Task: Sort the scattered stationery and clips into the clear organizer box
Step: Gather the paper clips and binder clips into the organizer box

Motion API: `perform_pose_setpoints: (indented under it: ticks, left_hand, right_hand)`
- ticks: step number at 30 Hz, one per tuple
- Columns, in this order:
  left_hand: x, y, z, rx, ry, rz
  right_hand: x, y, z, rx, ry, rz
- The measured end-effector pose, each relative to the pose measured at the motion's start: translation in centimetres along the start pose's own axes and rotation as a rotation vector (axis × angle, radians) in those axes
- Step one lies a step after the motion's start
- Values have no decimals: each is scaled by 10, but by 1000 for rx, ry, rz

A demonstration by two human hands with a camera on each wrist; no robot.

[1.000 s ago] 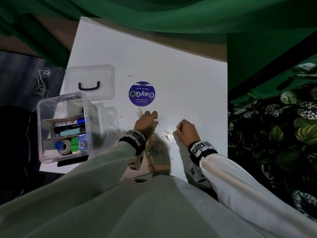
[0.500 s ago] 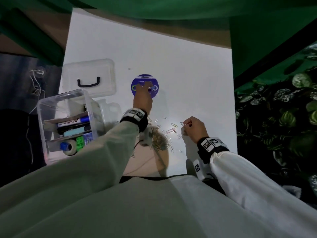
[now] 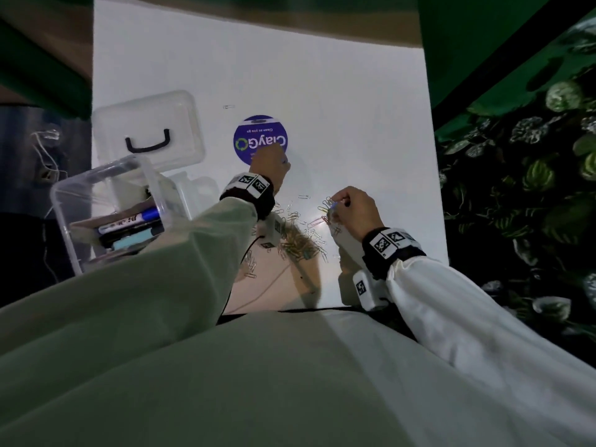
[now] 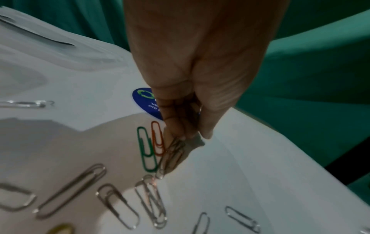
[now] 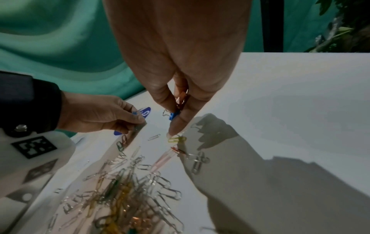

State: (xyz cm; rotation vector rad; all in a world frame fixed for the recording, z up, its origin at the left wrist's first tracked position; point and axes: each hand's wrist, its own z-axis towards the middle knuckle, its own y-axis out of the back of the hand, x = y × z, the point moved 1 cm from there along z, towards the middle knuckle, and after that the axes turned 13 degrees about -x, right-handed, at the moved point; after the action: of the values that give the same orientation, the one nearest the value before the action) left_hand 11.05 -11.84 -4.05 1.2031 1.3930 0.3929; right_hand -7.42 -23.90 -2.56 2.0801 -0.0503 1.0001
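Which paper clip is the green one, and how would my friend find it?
Start at the round blue sticker on the white table. Just below it, beside the left hand, two coloured clips lie side by side. The green paper clip is the longer of the pair, next to the orange paper clip; the other clips near it are plain silver.

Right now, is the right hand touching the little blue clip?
Touching. The right wrist view shows the right hand pinching the blue clip between thumb and finger, with no gap.
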Motion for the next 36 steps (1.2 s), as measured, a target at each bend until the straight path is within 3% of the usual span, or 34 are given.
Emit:
perform_pose_setpoints:
  ticks: [3, 9, 17, 19, 22, 25, 28, 31, 33, 36]
  left_hand:
    - [4, 20, -15, -49, 0, -113]
    - [23, 112, -59, -286, 50, -316]
    - [117, 203, -103, -501, 231, -179]
    - [131, 213, -104, -517, 270, -132]
    - [142, 219, -104, -390, 247, -1]
    - [147, 221, -107, -298, 255, 35]
    - [145, 224, -113, -383, 295, 62]
    - [132, 212, -113, -403, 280, -82]
    - [114, 192, -114, -348, 210, -147]
    - [80, 147, -125, -156, 77, -147]
  right_hand:
    - [26, -3, -2, 11, 45, 40]
    - [102, -32, -8, 113, 182, 148]
    - [239, -109, -59, 309, 517, 178]
    - [262, -130, -68, 335, 578, 153]
    - [284, -155, -78, 391, 696, -13]
    - [284, -163, -78, 436, 796, -228]
    - [266, -145, -69, 401, 793, -178]
    - [228, -115, -55, 349, 738, -122]
    - [191, -94, -48, 332, 688, -169]
    - [130, -65, -49, 393, 605, -329]
